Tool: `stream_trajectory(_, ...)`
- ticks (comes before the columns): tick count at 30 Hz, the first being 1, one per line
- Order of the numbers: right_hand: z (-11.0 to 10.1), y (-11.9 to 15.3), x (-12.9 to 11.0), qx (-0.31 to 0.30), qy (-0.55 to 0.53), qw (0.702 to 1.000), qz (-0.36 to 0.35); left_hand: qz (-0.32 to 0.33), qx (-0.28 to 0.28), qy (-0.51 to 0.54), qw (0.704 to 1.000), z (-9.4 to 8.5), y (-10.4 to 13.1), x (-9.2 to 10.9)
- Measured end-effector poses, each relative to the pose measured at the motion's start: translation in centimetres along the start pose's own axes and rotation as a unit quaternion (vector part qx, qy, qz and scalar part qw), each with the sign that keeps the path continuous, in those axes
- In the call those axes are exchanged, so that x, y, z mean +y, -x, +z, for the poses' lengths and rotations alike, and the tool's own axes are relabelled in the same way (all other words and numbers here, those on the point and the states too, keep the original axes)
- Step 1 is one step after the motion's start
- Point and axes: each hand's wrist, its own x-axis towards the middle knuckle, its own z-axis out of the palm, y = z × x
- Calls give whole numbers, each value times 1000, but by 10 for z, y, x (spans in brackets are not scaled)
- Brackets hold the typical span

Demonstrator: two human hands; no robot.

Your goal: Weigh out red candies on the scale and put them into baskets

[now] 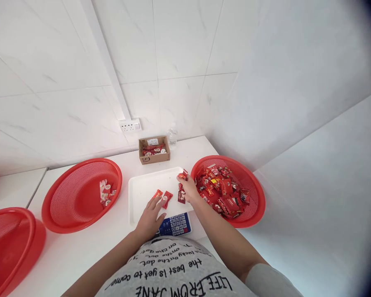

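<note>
A white tray (142,185) lies before me on the white table. My left hand (149,218) is over its near left part, fingers apart, fingertips beside two red packets, one orange-red (158,193) and one red with a pale round mark (167,199). At the tray's right side my right hand (189,187) is closed on red packets (183,175); a dark red packet (181,196) shows just below its fingers. A red basket (259,202) heaped with red packets (225,187) stands to the right.
Behind the tray are a cardboard box (154,158) of red packets and a clear bottle (172,136). A red basket (58,202) holding several packets stands left, with another red basket (9,251) farther left. A blue keypad (176,225) shows at the tray's near edge.
</note>
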Motion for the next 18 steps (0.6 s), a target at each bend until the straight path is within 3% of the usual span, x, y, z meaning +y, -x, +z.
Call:
stream_trajectory(4, -13, 0, 1, 25, -106, 991, 79, 50, -58, -110, 991, 12, -10, -7)
stream_trajectory(7, -20, 2, 2, 35, -152, 983, 94, 61, -84, -139, 985, 17, -9, -11)
stream_trajectory(12, -18, -1, 3, 42, -176, 981, 72, 70, -71, -138, 985, 12, 0, -15)
stream_trajectory(18, 5, -8, 4, 28, -165, 985, 38, 55, -48, -111, 991, 6, 5, -16)
